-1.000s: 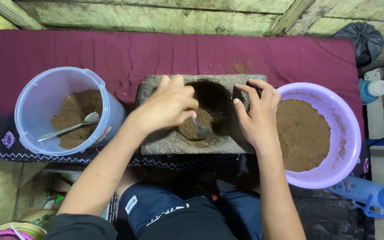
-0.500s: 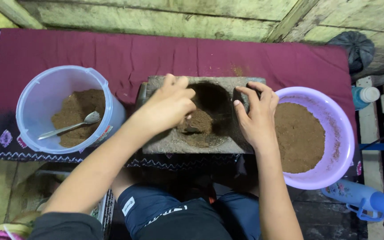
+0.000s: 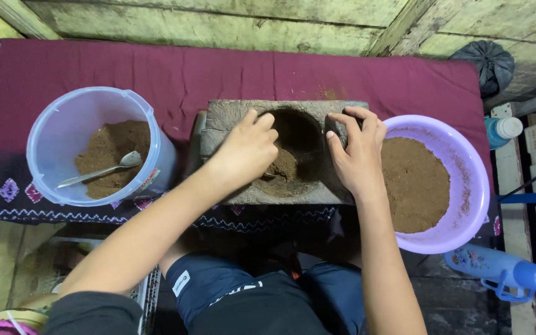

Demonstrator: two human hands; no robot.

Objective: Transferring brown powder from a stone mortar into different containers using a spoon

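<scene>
A grey stone mortar block (image 3: 224,118) lies on a maroon cloth (image 3: 218,74), with brown powder (image 3: 285,166) in its round hollow. My left hand (image 3: 246,152) reaches into the hollow from the left, fingers curled down onto the powder. Whatever they hold is hidden. My right hand (image 3: 358,155) grips the block's right edge beside the hollow.
A purple basin (image 3: 466,155) of brown powder sits to the right of the block. On the left is a clear plastic bucket (image 3: 63,124) with more powder and a metal spoon (image 3: 103,169). A blue bottle (image 3: 497,270) lies at lower right. Wooden planks run along the back.
My left hand has shifted slightly deeper into the hollow, working the powder. My right hand has stayed on the block's right edge.
</scene>
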